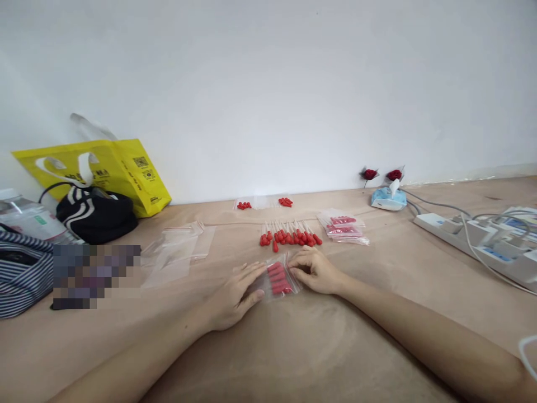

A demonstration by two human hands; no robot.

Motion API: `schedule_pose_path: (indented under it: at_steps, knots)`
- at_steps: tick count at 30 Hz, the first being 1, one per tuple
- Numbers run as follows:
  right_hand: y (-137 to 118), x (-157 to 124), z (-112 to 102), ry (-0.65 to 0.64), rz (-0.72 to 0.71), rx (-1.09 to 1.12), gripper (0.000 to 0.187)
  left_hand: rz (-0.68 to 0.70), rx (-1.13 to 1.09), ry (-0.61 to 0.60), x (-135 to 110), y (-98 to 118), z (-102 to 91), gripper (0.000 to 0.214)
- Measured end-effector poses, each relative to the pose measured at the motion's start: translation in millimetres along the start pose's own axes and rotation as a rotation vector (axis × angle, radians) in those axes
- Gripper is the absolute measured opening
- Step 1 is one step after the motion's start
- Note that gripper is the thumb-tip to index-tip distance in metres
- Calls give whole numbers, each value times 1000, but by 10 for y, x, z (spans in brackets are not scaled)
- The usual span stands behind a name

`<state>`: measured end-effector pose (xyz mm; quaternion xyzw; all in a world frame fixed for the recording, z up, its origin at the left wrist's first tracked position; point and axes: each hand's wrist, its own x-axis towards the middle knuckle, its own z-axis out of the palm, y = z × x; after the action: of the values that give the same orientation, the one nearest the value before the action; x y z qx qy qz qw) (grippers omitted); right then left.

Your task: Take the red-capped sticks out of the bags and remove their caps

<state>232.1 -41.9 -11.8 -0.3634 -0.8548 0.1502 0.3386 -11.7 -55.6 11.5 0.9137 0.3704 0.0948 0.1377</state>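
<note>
A small clear zip bag (279, 280) filled with red-tipped droppers lies flat on the tan table between my hands. My left hand (235, 294) rests on the bag's left side, fingers stretched over it and thumb at its lower edge. My right hand (316, 270) presses the bag's right edge with curled fingers. Just beyond them lies a row of several loose red-tipped droppers (289, 235). A stack of filled bags (344, 226) sits to the right of that row. Two small heaps of red caps (285, 202) lie near the wall.
Empty clear bags (178, 252) lie to the left. A yellow bag (109, 168), a black striped cap (94, 215) and striped cloth (23, 271) are far left. A tissue pack (389, 197) with two red roses and a white power strip (482, 240) with cables are on the right.
</note>
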Motion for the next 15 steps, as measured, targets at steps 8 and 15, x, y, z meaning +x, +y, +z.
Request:
schedule_pose_path:
  at_steps: [8,15]
  knots:
    - [-1,27,6,-87,161,101,19,24,-66,70,45,-86,41,47]
    - [27,14,34,-152,163,370,19,13,-104,84,51,-94,32,44]
